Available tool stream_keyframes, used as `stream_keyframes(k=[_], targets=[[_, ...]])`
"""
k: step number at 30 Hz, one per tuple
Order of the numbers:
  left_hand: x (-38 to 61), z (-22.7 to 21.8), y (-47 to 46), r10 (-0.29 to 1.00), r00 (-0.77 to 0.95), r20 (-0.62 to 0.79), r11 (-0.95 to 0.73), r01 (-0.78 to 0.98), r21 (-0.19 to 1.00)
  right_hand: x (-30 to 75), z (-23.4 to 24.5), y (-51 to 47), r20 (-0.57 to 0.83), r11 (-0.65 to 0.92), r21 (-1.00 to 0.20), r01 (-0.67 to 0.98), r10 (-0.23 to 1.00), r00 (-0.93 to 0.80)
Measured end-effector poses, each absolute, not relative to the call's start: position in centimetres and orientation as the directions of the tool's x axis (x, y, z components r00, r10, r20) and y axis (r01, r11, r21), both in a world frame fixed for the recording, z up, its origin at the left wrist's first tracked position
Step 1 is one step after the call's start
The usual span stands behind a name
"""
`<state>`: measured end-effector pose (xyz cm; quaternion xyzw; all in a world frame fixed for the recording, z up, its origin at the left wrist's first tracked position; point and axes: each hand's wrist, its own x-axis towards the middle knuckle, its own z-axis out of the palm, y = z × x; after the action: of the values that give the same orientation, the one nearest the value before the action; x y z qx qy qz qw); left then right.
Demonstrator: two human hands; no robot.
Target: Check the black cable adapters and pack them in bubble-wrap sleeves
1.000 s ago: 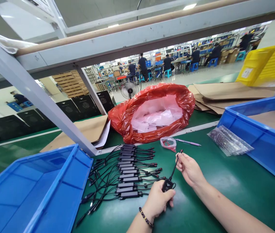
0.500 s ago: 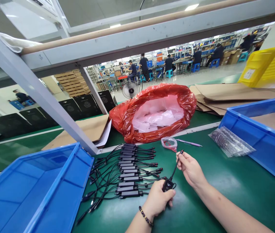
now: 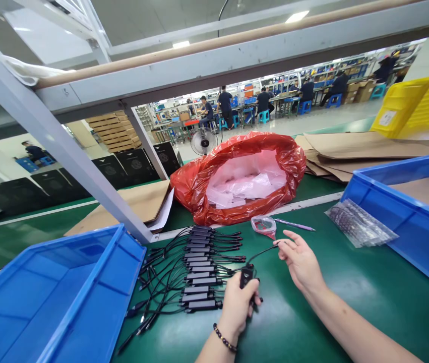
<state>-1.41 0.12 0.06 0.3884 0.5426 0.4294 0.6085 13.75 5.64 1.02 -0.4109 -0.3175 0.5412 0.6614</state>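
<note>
The left hand [image 3: 237, 297] clasps a black oblong plastic box [image 3: 247, 275] jutting toward the green worktop's [image 3: 365, 282] far edge, the right hand [image 3: 301, 264] pinching its thin cable [image 3: 261, 252].

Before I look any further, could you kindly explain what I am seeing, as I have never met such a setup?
There is no machine at work here: these are a person's own bare hands, seen by a camera worn on the head, looking forward and down. The left hand grips a small black device. From it a thin black cable runs to the fingertips of the right hand; whether they pinch it is hard to tell. On the green table lie a row of black cabled units, a pen and clear plastic bags. Beyond sits an open red bag.
</note>
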Motion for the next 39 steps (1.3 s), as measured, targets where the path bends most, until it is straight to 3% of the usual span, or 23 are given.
stream_keyframes(k=[2, 5, 8, 11, 14, 18, 21, 24, 29, 34, 39], targets=[[-1.8, 0.4, 0.4, 0.959, -0.06, -0.276, 0.256, -0.231, 0.939, 13.0, 0.8, 5.0, 0.012, 0.058, -0.934, -0.352, 0.991, 0.132], [-2.1, 0.8, 0.5, 0.961, -0.138, -0.241, 0.17, -0.392, 0.904, 11.4, 0.1, 3.6, 0.002, -0.027, -0.973, -0.23, 0.992, -0.126], [-2.3, 0.7, 0.5, 0.96, -0.104, -0.259, 0.165, -0.537, 0.827, 10.0, -0.6, 2.4, -0.05, -0.118, -0.979, -0.167, 0.93, -0.364], [-2.4, 0.4, 0.6, 0.968, -0.019, -0.251, 0.191, -0.593, 0.782, 9.6, -0.8, 1.7, -0.066, -0.145, -0.979, -0.143, 0.889, -0.454], [-2.4, 0.3, 0.5, 0.97, -0.014, -0.242, 0.2, -0.517, 0.832, 10.0, -0.7, 1.7, -0.05, -0.112, -0.988, -0.102, 0.878, -0.476], [-1.7, 0.6, -0.2, 0.987, 0.029, -0.158, 0.161, -0.161, 0.974, 10.9, -0.7, 1.8, 0.068, -0.011, -0.988, -0.151, 0.857, -0.511], [-0.8, 0.8, -0.8, 0.964, 0.232, -0.133, 0.132, 0.018, 0.991, 10.8, -0.6, 1.7, -0.008, -0.088, -0.989, -0.119, 0.836, -0.549], [-0.3, 0.9, -1.1, 0.925, 0.301, -0.233, 0.212, 0.103, 0.972, 10.5, -0.2, 1.5, -0.053, -0.11, -0.99, -0.09, 0.874, -0.483], [-0.7, 0.5, -1.0, 0.84, 0.423, -0.341, 0.349, 0.062, 0.935, 10.9, 0.7, 1.8, 0.138, 0.101, -0.986, -0.134, 0.94, -0.311], [-0.6, -0.1, -1.1, 0.756, 0.503, -0.42, 0.489, -0.007, 0.872, 11.4, 0.5, 2.1, 0.172, 0.135, -0.977, -0.163, 0.955, -0.241], [-0.4, -0.1, -1.1, 0.777, 0.457, -0.433, 0.497, -0.023, 0.867, 11.0, 0.7, 2.1, 0.139, 0.079, -0.974, -0.211, 0.947, -0.29]])
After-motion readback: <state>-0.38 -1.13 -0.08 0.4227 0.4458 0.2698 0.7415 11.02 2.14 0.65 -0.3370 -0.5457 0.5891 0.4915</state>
